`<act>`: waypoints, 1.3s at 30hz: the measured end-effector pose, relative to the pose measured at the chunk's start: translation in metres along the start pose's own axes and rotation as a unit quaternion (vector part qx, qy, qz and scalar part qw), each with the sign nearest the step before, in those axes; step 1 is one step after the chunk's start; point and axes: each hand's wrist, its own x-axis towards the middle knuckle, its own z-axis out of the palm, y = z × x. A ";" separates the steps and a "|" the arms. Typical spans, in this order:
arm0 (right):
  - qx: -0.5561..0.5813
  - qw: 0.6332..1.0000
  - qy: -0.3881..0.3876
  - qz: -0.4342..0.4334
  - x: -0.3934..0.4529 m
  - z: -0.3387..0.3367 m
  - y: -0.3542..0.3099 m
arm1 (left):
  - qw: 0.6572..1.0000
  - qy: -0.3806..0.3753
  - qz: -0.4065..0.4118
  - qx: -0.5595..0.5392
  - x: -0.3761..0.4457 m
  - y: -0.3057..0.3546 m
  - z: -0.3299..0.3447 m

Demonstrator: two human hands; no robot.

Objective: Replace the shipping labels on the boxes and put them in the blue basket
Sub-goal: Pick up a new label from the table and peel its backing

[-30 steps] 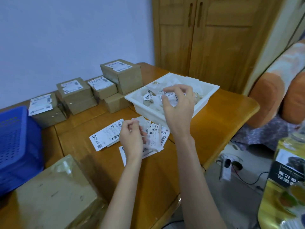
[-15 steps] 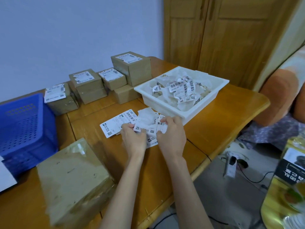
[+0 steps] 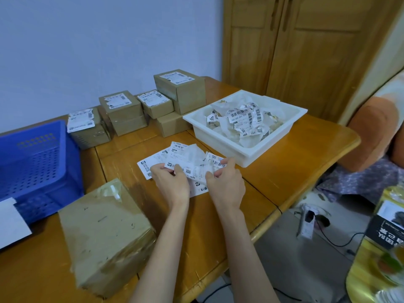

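**Label sorting at wooden table, both hands on one sheet**

Wooden table stands against a pale wall, with a wooden cabinet behind its far right corner. At the left edge sits the blue basket, perforated, with a white sheet lying at its near corner. A large taped box rests on the near part of the table, just beside the basket, its top face bare of any label. Along the wall stands a group of smaller labelled boxes, some stacked; the tallest stands at the right end of the group. To the right of them a white tray holds crumpled, peeled labels.

Loose shipping labels lie flat on the table between the tray and the large box. Above them the left hand and right hand pinch opposite edges of one crumpled label sheet, fingers curled round the paper. Whether the sheet is being peeled apart cannot be told
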 end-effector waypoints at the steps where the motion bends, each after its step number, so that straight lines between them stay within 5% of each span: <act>1: 0.016 1.000 0.009 0.002 -0.001 0.000 -0.001 | 1.000 0.010 0.007 0.010 -0.003 0.002 -0.002; 6: 0.170 0.984 0.021 0.048 0.001 -0.004 -0.006 | 0.981 0.060 0.154 0.099 -0.014 0.006 -0.011; 11: 0.286 0.954 0.045 0.075 0.004 -0.009 -0.012 | 0.939 -0.038 0.290 0.179 -0.021 0.012 -0.007; 17: 0.343 0.933 0.093 0.053 0.009 -0.013 -0.015 | 0.935 -0.104 0.214 0.264 -0.015 0.011 -0.006; 23: 0.368 0.923 0.077 0.080 0.010 -0.012 -0.014 | 0.979 -0.076 0.091 0.164 -0.008 0.008 -0.006; 28: 0.393 0.912 0.059 0.106 0.007 -0.012 -0.013 | 0.950 0.036 0.236 0.201 -0.019 0.010 -0.008; 30: 0.387 0.914 0.067 0.105 0.006 -0.012 -0.013 | 0.933 -0.014 0.314 0.175 -0.021 0.012 -0.006; 34: 0.400 0.909 0.054 0.105 0.004 -0.012 -0.014 | 0.907 -0.194 0.341 0.152 -0.020 0.014 0.002; 39: 0.408 0.908 0.016 0.095 0.003 -0.013 -0.015 | 0.936 -0.219 0.270 0.060 -0.020 0.013 0.004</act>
